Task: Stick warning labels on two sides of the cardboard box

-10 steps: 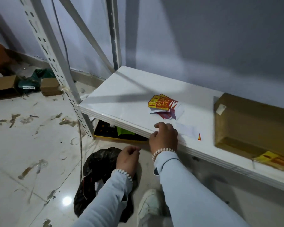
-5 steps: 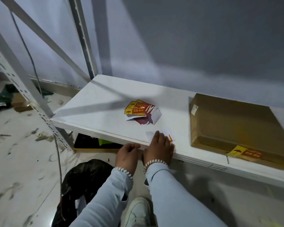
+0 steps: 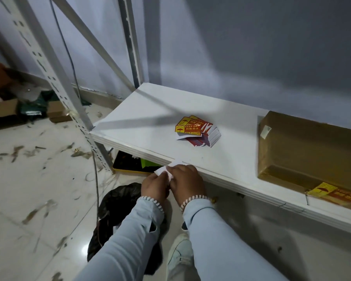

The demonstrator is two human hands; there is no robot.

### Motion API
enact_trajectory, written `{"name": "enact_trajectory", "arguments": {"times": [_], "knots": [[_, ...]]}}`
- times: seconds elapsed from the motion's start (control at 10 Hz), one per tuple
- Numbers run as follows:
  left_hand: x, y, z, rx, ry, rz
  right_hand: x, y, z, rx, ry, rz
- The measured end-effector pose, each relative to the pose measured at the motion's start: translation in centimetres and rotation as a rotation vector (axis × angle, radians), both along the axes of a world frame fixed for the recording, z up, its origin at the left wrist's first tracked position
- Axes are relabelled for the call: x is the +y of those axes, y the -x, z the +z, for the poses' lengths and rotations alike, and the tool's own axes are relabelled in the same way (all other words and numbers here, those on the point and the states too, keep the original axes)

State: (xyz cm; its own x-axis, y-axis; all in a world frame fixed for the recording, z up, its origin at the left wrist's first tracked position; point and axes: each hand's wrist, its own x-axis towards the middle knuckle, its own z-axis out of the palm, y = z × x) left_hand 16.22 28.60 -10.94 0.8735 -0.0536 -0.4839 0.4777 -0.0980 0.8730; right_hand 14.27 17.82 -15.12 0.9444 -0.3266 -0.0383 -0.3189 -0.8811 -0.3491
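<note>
The cardboard box [image 3: 310, 151] is shown lying flat at the right end of the white shelf board [image 3: 150, 118], close to the wall. One yellow-and-red warning label [image 3: 330, 194] is already seen on its near side face, at the lower right. A loose stack of "KEEP DRY" labels [image 3: 197, 130] rests on the board, well apart from the box and to its left. At the board's front edge, a white paper piece [image 3: 166, 169], apparently a label with its backing, is pinched between the two hands: the left hand [image 3: 155, 185] and the right hand [image 3: 187, 182] are brought together, fingertips closed on the sheet. Its printed face is not visible. The step in hand is judged to be the peeling of the backing from a second label. The next move would call for the freed label to be carried to a box side not yet labelled, aligned squarely, and pressed flat without creasing. A black plastic bag [image 3: 118, 201] lies on the floor below the hands.
</note>
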Motion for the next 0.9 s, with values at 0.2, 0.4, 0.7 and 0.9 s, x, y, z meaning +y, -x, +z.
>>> {"name": "enact_trajectory", "arguments": {"times": [0.2,0.4,0.7,0.9], "knots": [[8.3,1.5,-4.0,0.017,-0.186,0.148,3.4,1.4,4.3,0.192,-0.145,0.168],[14.9,4.0,-8.5,0.207,-0.423,0.138,4.3,1.2,2.9,0.428,-0.242,0.215],[16.1,5.2,-13.6,0.325,-0.496,0.216,5.1,1.0,1.7,0.531,-0.242,0.244],[16.5,4.8,-12.5,0.26,-0.619,0.107,5.3,1.2,2.3,0.574,-0.232,0.242]]}}
